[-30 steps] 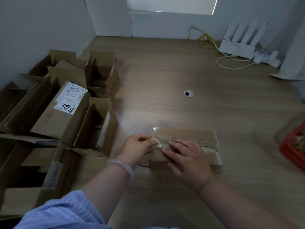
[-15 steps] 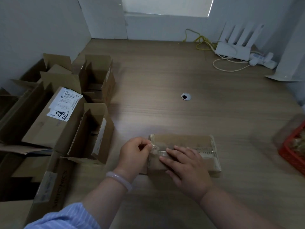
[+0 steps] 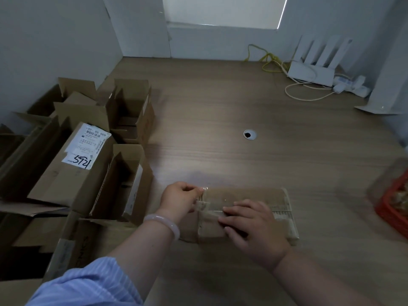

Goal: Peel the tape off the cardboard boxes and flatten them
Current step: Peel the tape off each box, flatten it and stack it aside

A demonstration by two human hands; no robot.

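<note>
A small closed cardboard box (image 3: 249, 195) lies on the wooden table near me, with clear tape (image 3: 204, 203) along its top seam and over its left end. My left hand (image 3: 180, 198) is at the box's left end, fingers pinched on the loose end of the tape. My right hand (image 3: 254, 228) lies flat on the box top, fingers spread and pointing left, pressing it down.
Several opened cardboard boxes (image 3: 72, 164) crowd the left side, one with a white shipping label (image 3: 88, 144). A cable hole (image 3: 250, 134) is in the table's middle. A white router (image 3: 313, 71) with cables stands far right. A red basket (image 3: 395, 204) sits at the right edge.
The lifted flap of tape at the box's left end has come down lower. My left hand stays pinched on it; the right hand barely moved.
</note>
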